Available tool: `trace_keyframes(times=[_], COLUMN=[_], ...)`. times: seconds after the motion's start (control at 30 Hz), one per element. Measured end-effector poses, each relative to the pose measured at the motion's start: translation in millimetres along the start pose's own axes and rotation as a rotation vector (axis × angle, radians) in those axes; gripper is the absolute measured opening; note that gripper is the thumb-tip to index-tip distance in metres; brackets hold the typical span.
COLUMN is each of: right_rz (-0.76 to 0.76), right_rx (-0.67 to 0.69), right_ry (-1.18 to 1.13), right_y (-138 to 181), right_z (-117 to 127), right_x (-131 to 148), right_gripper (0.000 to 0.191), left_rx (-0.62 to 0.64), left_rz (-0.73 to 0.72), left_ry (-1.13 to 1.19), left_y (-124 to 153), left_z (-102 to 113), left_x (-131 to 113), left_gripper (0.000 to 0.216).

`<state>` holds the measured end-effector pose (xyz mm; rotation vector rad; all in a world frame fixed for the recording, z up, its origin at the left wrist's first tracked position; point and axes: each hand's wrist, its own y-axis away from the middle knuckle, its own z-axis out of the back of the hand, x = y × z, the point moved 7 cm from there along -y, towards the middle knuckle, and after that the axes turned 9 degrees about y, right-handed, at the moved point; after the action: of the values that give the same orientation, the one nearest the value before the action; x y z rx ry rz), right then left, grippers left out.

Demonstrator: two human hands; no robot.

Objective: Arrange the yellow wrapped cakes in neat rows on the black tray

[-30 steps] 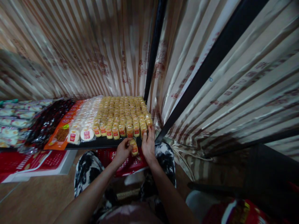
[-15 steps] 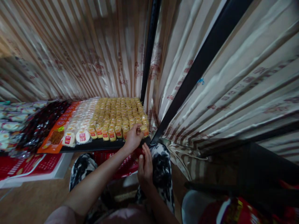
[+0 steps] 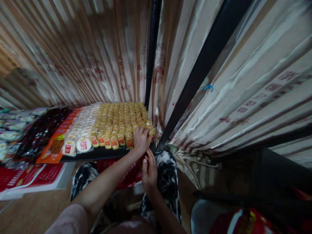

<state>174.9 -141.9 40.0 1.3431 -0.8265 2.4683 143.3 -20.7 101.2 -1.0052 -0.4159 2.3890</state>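
Note:
Rows of small yellow snack cakes [image 3: 114, 118] in clear wrappers stand closely packed at the right end of a black shelf [image 3: 97, 153]. My left hand [image 3: 141, 140] rests over the front right cakes, its fingers laid forward on them and the thumb out to the right. Its palm side is hidden. Just below, in front of the shelf edge, my right hand [image 3: 149, 170] is open with fingers extended upward and the thumb apart. Its fingertips come close to the left wrist; nothing shows in it.
Left of the cakes lie round white wrapped cakes [image 3: 84, 144], an orange packet [image 3: 55, 146], dark wrapped snacks [image 3: 44, 130] and white packets [image 3: 12, 125]. A black post [image 3: 195, 84] rises beside striped curtains [image 3: 97, 52]. Red printed packaging [image 3: 52, 174] lies below the shelf.
My left hand has gone from a pinch held above the front right cakes to lying over them with fingers extended. My right hand stays nearly in place. The view has shifted slightly.

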Motion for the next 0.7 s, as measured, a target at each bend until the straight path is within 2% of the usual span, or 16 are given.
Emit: trace_keyframes(times=[0.27, 0.43, 0.7], right_rz=[-0.219, -0.272, -0.388], right_rx=[0.034, 0.055, 0.012], right_ry=[-0.107, -0.091, -0.182], right_y=[-12.8, -30.5, -42.9], right_z=[-9.3, -11.9, -17.7], right_x=[-15.5, -22.6, -31.9], right_gripper=[0.053, 0.057, 0.060], left_rx=[-0.017, -0.017, -0.017], left_rz=[-0.026, -0.021, -0.029], left_ry=[-0.071, -0.091, -0.077], left_y=[3.1, 2.4, 3.7], left_z=[-8.3, -11.7, -14.6], left_x=[4.0, 5.7, 5.9], left_gripper=[0.022, 0.021, 0.038])
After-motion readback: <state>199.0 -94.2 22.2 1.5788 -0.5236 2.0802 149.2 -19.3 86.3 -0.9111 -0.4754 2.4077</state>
